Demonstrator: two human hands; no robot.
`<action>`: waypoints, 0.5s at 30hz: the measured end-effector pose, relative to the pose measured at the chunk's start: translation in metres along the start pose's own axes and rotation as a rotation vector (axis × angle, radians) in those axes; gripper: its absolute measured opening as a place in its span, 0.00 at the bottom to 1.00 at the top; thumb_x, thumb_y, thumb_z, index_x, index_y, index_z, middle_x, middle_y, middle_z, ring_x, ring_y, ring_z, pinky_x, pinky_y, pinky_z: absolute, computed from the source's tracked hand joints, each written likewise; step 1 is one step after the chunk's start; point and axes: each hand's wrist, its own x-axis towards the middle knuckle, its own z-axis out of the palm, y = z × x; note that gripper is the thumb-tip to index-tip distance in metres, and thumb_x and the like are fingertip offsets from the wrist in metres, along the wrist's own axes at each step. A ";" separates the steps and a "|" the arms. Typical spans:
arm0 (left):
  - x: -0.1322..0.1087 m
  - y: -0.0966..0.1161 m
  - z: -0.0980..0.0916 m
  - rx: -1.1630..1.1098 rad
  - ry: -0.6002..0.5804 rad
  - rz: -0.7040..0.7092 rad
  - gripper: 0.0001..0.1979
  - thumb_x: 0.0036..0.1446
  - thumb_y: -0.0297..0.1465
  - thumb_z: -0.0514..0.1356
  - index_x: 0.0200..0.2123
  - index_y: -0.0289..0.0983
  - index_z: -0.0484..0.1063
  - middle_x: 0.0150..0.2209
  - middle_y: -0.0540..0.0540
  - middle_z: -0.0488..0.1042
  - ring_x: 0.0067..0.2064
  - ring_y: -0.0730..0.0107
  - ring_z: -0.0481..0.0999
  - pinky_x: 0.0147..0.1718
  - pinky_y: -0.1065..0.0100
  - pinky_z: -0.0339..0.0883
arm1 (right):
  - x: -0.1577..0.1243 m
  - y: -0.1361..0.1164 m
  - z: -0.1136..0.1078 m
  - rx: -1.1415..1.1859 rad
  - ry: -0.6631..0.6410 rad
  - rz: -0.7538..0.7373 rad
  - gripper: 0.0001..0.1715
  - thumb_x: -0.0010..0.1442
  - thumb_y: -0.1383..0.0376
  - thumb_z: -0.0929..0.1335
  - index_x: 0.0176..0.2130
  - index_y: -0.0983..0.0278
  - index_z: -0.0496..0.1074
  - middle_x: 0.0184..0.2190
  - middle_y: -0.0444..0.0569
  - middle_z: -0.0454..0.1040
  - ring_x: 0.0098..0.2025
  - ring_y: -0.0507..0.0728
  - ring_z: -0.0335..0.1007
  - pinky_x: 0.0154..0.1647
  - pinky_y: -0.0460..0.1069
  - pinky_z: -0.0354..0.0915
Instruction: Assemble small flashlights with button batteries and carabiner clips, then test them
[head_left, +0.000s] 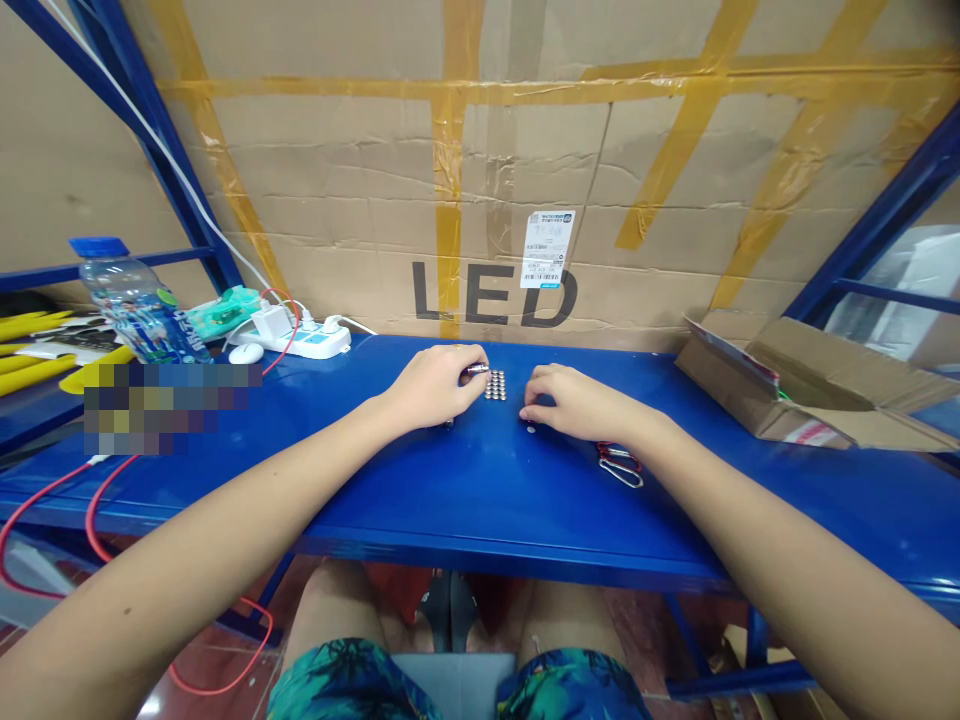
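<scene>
Two hands flank a block of small metal pieces

The left hand [439,385] has its grip closed, thumb and finger pinching a small, dark, shiny piece [476,369]. Just beside it, between the hands, stand the metal pieces [496,386] in tight, even rows on a blue worktop [480,500]. The right hand [570,402] rests to their right, fingers curled towards the thumb; whether that grip has hold of anything, I cannot tell. A small silver disc [531,430] lies just below its fingertips, and carabiners [624,468] lie near that wrist.

The rows look easy to upset: a knuckle brushing them, or the pinched piece slipping, could scatter them. The loose disc could be swept aside by the right hand.

Farther out are a water bottle [142,312] at left and an open cardboard box [772,405] at right.
</scene>
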 end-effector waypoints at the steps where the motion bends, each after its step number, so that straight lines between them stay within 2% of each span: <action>1: 0.000 0.000 0.000 0.000 0.000 -0.003 0.09 0.62 0.35 0.55 0.38 0.38 0.73 0.33 0.47 0.78 0.34 0.65 0.74 0.34 0.65 0.62 | -0.002 -0.002 -0.001 -0.011 -0.032 -0.009 0.10 0.61 0.60 0.70 0.31 0.62 0.77 0.38 0.53 0.73 0.44 0.62 0.68 0.49 0.55 0.63; 3: 0.000 0.001 0.000 0.000 0.000 -0.005 0.09 0.61 0.35 0.55 0.38 0.39 0.74 0.33 0.47 0.78 0.35 0.64 0.74 0.34 0.64 0.63 | -0.005 -0.003 -0.002 -0.030 -0.096 -0.024 0.07 0.59 0.62 0.71 0.30 0.61 0.76 0.39 0.53 0.72 0.45 0.63 0.66 0.50 0.56 0.62; 5: 0.000 0.002 0.000 -0.001 0.001 -0.003 0.09 0.61 0.34 0.54 0.38 0.39 0.74 0.34 0.47 0.78 0.35 0.63 0.75 0.34 0.64 0.63 | -0.007 -0.002 -0.002 -0.035 -0.129 -0.027 0.05 0.59 0.68 0.69 0.30 0.61 0.75 0.39 0.53 0.72 0.45 0.62 0.65 0.49 0.56 0.62; 9: -0.001 0.002 -0.001 -0.011 0.006 -0.001 0.09 0.61 0.34 0.54 0.38 0.39 0.74 0.33 0.47 0.78 0.35 0.64 0.75 0.35 0.64 0.64 | -0.006 -0.001 0.001 -0.021 -0.145 -0.043 0.11 0.57 0.77 0.64 0.30 0.62 0.71 0.38 0.54 0.71 0.44 0.62 0.64 0.45 0.54 0.62; 12: -0.001 0.003 -0.001 -0.024 0.015 -0.001 0.09 0.61 0.34 0.54 0.38 0.38 0.74 0.33 0.47 0.78 0.35 0.64 0.75 0.36 0.64 0.64 | -0.005 -0.002 0.000 0.033 -0.067 -0.018 0.10 0.59 0.76 0.62 0.33 0.62 0.67 0.37 0.54 0.72 0.41 0.61 0.65 0.42 0.53 0.62; 15: -0.001 0.004 -0.001 -0.045 0.034 0.004 0.09 0.61 0.33 0.55 0.37 0.38 0.74 0.32 0.48 0.77 0.34 0.65 0.74 0.36 0.64 0.64 | -0.004 -0.005 -0.004 0.221 0.060 0.031 0.08 0.63 0.73 0.60 0.36 0.61 0.62 0.34 0.50 0.73 0.37 0.58 0.67 0.38 0.51 0.63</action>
